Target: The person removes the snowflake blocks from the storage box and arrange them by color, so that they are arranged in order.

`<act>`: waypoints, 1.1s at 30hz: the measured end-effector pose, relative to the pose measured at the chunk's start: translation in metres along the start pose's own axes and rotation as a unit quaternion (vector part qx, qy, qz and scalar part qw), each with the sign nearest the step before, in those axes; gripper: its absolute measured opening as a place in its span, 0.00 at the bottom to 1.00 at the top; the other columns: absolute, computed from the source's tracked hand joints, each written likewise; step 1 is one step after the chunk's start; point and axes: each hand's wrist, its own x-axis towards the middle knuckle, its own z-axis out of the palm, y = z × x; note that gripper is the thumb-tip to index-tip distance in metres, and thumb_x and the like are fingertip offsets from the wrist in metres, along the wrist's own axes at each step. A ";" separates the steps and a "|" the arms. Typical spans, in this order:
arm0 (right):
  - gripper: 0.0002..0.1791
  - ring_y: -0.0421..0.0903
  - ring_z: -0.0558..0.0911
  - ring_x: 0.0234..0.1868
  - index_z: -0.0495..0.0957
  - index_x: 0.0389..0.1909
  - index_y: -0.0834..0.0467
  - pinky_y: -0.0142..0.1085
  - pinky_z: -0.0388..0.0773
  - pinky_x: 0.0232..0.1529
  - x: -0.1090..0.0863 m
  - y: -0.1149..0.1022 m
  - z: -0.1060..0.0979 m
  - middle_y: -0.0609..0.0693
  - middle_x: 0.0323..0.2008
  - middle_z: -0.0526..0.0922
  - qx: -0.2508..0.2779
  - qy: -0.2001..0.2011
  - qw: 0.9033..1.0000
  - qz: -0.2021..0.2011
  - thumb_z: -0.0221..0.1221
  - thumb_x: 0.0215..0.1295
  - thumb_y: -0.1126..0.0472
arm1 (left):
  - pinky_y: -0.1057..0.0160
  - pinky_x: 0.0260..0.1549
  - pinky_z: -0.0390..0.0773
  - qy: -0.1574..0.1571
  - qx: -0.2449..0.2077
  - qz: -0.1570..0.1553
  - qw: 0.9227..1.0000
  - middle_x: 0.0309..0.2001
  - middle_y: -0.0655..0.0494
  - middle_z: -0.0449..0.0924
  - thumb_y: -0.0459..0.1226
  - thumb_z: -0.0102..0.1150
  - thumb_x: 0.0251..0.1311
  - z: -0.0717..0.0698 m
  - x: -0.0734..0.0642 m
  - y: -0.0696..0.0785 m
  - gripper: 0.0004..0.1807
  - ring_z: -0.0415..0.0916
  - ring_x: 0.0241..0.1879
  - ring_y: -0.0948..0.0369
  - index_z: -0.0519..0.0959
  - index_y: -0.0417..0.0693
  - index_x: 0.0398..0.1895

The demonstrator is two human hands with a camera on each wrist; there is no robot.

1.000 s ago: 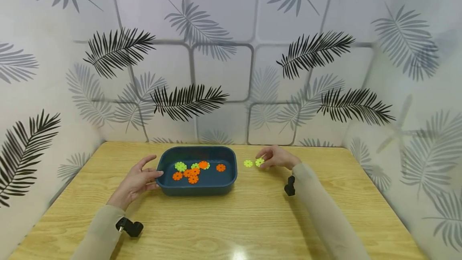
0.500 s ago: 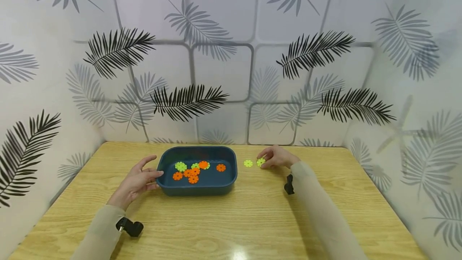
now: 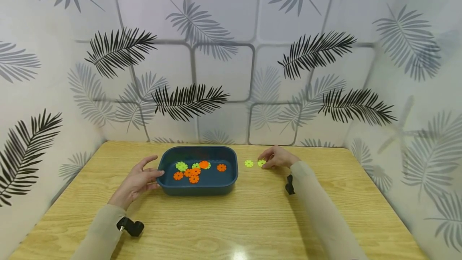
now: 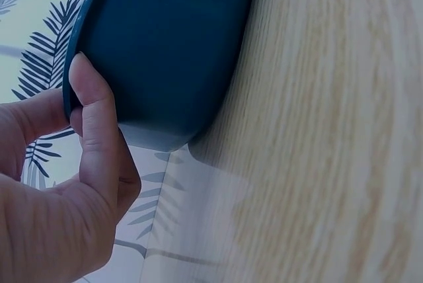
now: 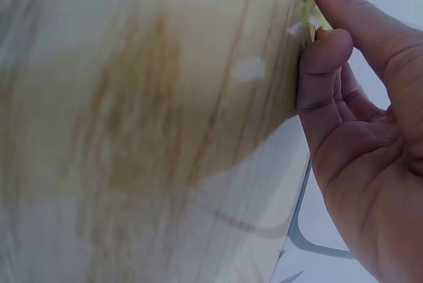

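A dark blue rectangular tub stands on the table, left of the middle. My left hand pinches its left rim between thumb and finger; the left wrist view shows that hand at the tub wall. Several orange notched discs and yellow-green ones lie on the tub's floor, some overlapping. Right of the tub, a yellow-green snowflake disc lies flat on the table. Beside it my right hand holds another yellow-green snowflake disc by its edges, low at the tabletop, partly hidden by the fingers.
The pale wood table ends at the back against a wall with a leaf print, which also rises at both sides. Black wrist cameras sit on both sleeves.
The right hand and its yellow-green disc have shifted very slightly to the right, widening the gap to the neighbouring disc. The left hand and the tub stay in place.
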 end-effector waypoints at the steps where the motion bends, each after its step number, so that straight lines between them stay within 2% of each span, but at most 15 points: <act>1: 0.18 0.39 0.73 0.24 0.82 0.50 0.68 0.29 0.74 0.26 0.000 0.000 0.000 0.54 0.31 0.82 0.001 0.000 1.000 0.002 0.68 0.57 0.70 | 0.66 0.31 0.84 -0.001 0.000 0.001 1.000 0.37 0.57 0.74 0.33 0.61 0.64 0.000 0.000 0.000 0.47 0.75 0.29 0.63 0.43 0.50 0.79; 7: 0.19 0.40 0.74 0.28 0.82 0.50 0.68 0.30 0.75 0.27 0.000 0.001 -0.001 0.55 0.34 0.82 0.002 -0.002 1.000 0.000 0.68 0.57 0.68 | 0.66 0.30 0.84 0.000 -0.002 0.000 1.000 0.36 0.57 0.74 0.33 0.61 0.64 0.000 0.000 0.001 0.47 0.76 0.30 0.63 0.43 0.50 0.79; 11: 0.21 0.45 0.76 0.38 0.80 0.53 0.67 0.32 0.77 0.30 -0.001 0.004 -0.001 0.59 0.42 0.81 0.016 0.002 1.000 0.007 0.68 0.58 0.67 | 0.66 0.30 0.84 -0.002 -0.008 0.002 1.000 0.36 0.57 0.74 0.33 0.61 0.65 0.000 0.000 0.000 0.46 0.75 0.29 0.63 0.43 0.50 0.79; 14: 0.23 0.46 0.77 0.41 0.78 0.55 0.67 0.34 0.78 0.33 -0.004 0.005 -0.001 0.61 0.47 0.79 0.043 0.009 0.999 0.021 0.68 0.58 0.67 | 0.66 0.30 0.84 -0.005 -0.011 0.004 1.000 0.35 0.58 0.74 0.33 0.61 0.65 0.001 -0.001 -0.002 0.46 0.73 0.28 0.63 0.44 0.50 0.79; 19: 0.23 0.45 0.79 0.36 0.76 0.57 0.68 0.35 0.79 0.34 -0.007 0.002 -0.001 0.59 0.44 0.80 0.086 0.021 0.996 0.020 0.65 0.62 0.67 | 0.66 0.30 0.84 -0.002 -0.004 0.006 1.000 0.38 0.56 0.73 0.33 0.60 0.65 0.000 -0.001 -0.003 0.45 0.73 0.29 0.63 0.45 0.51 0.78; 27: 0.22 0.45 0.78 0.35 0.74 0.59 0.69 0.38 0.80 0.40 -0.007 -0.009 -0.002 0.53 0.40 0.81 0.087 0.022 0.996 0.003 0.61 0.67 0.64 | 0.66 0.30 0.84 0.002 0.004 0.007 1.000 0.40 0.55 0.73 0.34 0.60 0.65 0.000 0.000 -0.002 0.44 0.74 0.30 0.63 0.46 0.51 0.78; 30: 0.22 0.45 0.76 0.34 0.74 0.60 0.69 0.40 0.79 0.41 -0.005 -0.014 -0.002 0.53 0.41 0.81 0.098 0.014 0.995 -0.002 0.60 0.69 0.62 | 0.65 0.30 0.84 0.004 0.004 0.006 1.000 0.40 0.54 0.73 0.33 0.60 0.65 0.000 0.001 -0.002 0.44 0.75 0.30 0.62 0.46 0.51 0.78; 33: 0.23 0.45 0.75 0.34 0.73 0.61 0.68 0.42 0.79 0.41 -0.002 -0.021 -0.001 0.57 0.43 0.81 0.112 0.000 0.994 -0.011 0.60 0.69 0.61 | 0.65 0.30 0.84 0.006 0.002 0.002 1.000 0.40 0.54 0.73 0.33 0.61 0.65 0.000 0.002 -0.002 0.44 0.75 0.31 0.62 0.46 0.51 0.78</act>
